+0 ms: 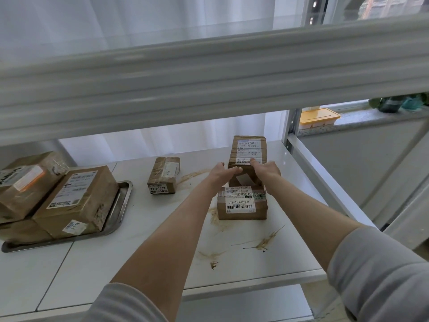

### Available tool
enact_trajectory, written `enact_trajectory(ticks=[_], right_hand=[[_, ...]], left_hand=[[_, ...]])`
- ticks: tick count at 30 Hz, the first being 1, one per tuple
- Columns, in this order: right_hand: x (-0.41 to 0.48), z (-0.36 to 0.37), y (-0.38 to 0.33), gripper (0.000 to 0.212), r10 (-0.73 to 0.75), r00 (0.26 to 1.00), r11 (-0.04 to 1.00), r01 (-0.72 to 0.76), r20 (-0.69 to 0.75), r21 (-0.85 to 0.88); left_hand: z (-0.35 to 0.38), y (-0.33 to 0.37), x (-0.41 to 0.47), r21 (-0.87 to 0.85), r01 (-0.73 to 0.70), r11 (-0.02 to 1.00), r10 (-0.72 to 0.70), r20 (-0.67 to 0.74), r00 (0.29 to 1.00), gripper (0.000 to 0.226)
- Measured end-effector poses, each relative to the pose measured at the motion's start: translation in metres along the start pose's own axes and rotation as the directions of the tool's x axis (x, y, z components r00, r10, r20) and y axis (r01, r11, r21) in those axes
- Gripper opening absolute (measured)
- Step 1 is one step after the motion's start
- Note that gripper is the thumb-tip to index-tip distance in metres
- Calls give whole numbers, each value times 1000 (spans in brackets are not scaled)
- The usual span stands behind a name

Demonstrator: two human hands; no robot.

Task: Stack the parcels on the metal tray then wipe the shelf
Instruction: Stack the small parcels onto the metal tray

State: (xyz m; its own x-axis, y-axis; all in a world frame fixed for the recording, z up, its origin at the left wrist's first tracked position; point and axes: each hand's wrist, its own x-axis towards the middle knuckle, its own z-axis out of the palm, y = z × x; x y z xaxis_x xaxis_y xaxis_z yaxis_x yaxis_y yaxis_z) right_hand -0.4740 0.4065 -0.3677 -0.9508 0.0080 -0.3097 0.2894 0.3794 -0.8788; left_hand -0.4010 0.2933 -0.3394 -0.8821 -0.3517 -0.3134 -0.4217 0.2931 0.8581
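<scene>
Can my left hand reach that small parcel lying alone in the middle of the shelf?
Probably, once freed: the left hand grips the tall box, and the small parcel lies just left, only shelf between.

Our left hand (pixel 221 174) and right hand (pixel 268 170) grip a matt brown cardboard parcel (pixel 247 152); to their left, a shiny metal tray (pixel 125 194) on the glossy white shelf (pixel 139 240).
</scene>
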Motion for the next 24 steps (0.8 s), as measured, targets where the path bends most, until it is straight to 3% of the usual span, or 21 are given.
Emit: enact_trajectory(ticks=[2, 5, 8, 12, 17, 22, 24], right_hand=[[1, 3, -1, 62, -4, 1000, 1000, 4, 25, 21], [1, 7, -4, 53, -35, 999, 999, 33, 32, 42], [-3, 13, -10, 40, -90, 995, 994, 87, 45, 60], [-15, 23, -22, 39, -124, 988, 983, 110, 87, 146], [-42, 39, -43, 34, -155, 976, 962, 114, 153, 247], [-70, 61, -59, 43, -166, 952, 963, 101, 256, 250], [-81, 70, -63, 41, -180, 946, 972, 128, 271, 195]], left_hand=[[-2, -1, 0, -49, -9, 999, 11, 46, 999, 41], [-10, -6, 1, -142, -10, 990, 10, 1, 1000, 26], [-24, -6, -2, -248, -44, 968, 18, -106, 994, 33], [-43, -6, -10, -308, -87, 947, 9, -246, 969, 40], [-71, -13, -30, -260, -156, 953, 34, -419, 908, 45], [-97, -30, -60, -209, -185, 960, 72, -455, 888, 52], [-110, -39, -73, -193, -167, 967, 64, -453, 889, 68]])
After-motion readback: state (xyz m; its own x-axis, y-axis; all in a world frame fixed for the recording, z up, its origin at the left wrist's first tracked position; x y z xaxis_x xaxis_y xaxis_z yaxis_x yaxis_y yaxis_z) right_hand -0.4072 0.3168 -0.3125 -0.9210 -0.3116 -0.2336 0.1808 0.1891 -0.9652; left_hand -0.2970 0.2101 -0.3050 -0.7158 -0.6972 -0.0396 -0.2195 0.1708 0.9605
